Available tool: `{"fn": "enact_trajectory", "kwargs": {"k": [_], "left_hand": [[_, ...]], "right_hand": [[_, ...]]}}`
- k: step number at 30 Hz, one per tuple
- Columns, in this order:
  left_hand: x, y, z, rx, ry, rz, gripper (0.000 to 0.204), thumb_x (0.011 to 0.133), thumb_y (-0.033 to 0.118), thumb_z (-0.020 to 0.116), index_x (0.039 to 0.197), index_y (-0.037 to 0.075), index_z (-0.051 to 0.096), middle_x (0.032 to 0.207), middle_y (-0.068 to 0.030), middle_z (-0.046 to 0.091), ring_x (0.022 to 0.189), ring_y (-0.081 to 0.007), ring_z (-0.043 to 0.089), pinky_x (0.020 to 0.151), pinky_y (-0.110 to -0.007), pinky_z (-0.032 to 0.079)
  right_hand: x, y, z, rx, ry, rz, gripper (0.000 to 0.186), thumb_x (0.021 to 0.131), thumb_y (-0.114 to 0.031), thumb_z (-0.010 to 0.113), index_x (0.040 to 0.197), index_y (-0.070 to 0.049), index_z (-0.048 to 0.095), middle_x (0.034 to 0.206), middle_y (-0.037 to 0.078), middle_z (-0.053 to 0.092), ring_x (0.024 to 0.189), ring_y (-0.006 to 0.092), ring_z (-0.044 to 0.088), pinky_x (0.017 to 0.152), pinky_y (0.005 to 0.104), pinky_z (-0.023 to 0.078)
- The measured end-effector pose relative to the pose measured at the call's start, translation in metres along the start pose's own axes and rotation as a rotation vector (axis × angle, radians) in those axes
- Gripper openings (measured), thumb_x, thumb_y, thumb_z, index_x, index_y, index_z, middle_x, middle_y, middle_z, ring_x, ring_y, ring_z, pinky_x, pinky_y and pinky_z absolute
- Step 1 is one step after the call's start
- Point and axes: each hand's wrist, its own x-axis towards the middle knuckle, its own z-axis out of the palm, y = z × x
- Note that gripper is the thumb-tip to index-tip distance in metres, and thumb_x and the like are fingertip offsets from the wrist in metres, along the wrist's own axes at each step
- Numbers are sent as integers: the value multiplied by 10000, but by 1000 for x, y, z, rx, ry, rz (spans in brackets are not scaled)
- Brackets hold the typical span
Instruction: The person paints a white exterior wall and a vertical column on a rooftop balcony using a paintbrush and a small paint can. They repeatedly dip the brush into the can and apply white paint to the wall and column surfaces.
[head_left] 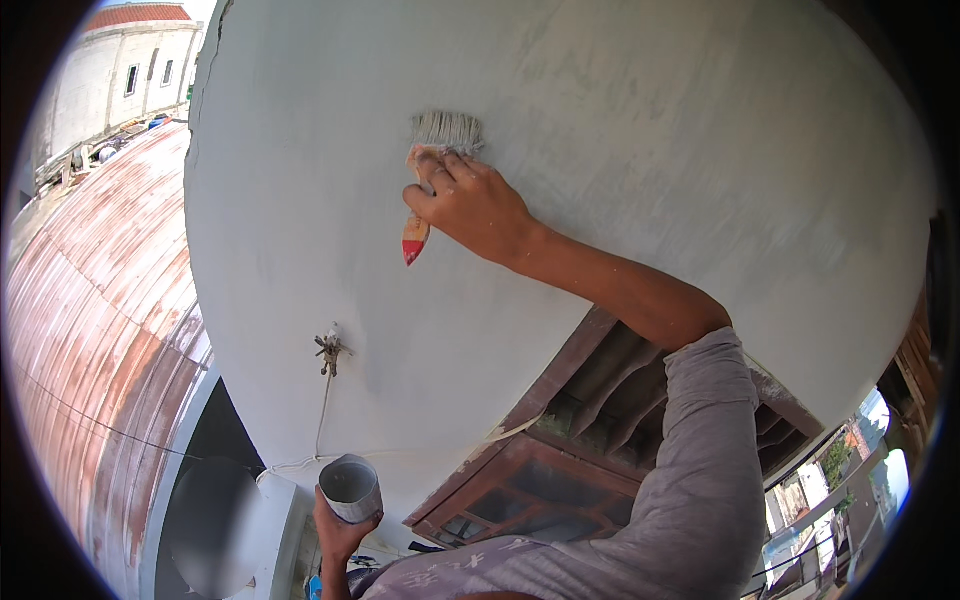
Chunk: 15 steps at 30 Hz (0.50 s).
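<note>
The right hand (470, 205), just above the middle of the frame, is gripping a flat wide paintbrush with a pale wooden handle tipped red (417, 240); its fingers (440, 170) are pressed together around the handle near the ferrule, and the grey-white bristles (447, 130) are pressing against the pale grey-white plastered wall (650, 130). The left hand (338, 535), at the lower middle-left, is holding 1 small grey cylindrical paint can (350, 488) upright, fingers wrapped around its lower side from beneath, well apart from the brush.

A small metal bracket with a thin white cable (328, 350) is hanging on the wall below the brush. A reddish-brown wooden window frame with slats (560, 450) is sitting at the lower right, and a rusty corrugated metal roof (100, 300) is curving along the left side.

By my reading, the painting stroke is under way on the upper wall. The bristles look fairly dry, so the next move probably calls for bringing the brush down to the can, dipping lightly, and keeping clear of the bracket and window frame.
</note>
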Motion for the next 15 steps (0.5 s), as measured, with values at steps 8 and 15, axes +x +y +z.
{"fn": "enact_trajectory", "kwargs": {"k": [8, 15], "left_hand": [[0, 5, -13, 32, -66, 14, 829, 595, 182, 931, 1311, 0, 555, 1160, -142, 714, 1062, -253, 697, 953, -405, 546], [8, 37, -14, -23, -37, -7, 755, 572, 156, 910, 1254, -12, 634, 1150, -117, 701, 1047, -239, 682, 957, -400, 542]], "right_hand": [[-106, -232, -30, 1470, 99, 1128, 113, 951, 24, 708, 1052, -13, 673, 936, 54, 746, 872, 101, 726, 776, 268, 583], [-267, -438, -66, 1637, -160, 2015, 163, 976, -109, 764, 1025, 31, 696, 887, 51, 746, 825, 106, 726, 721, 274, 585]]}}
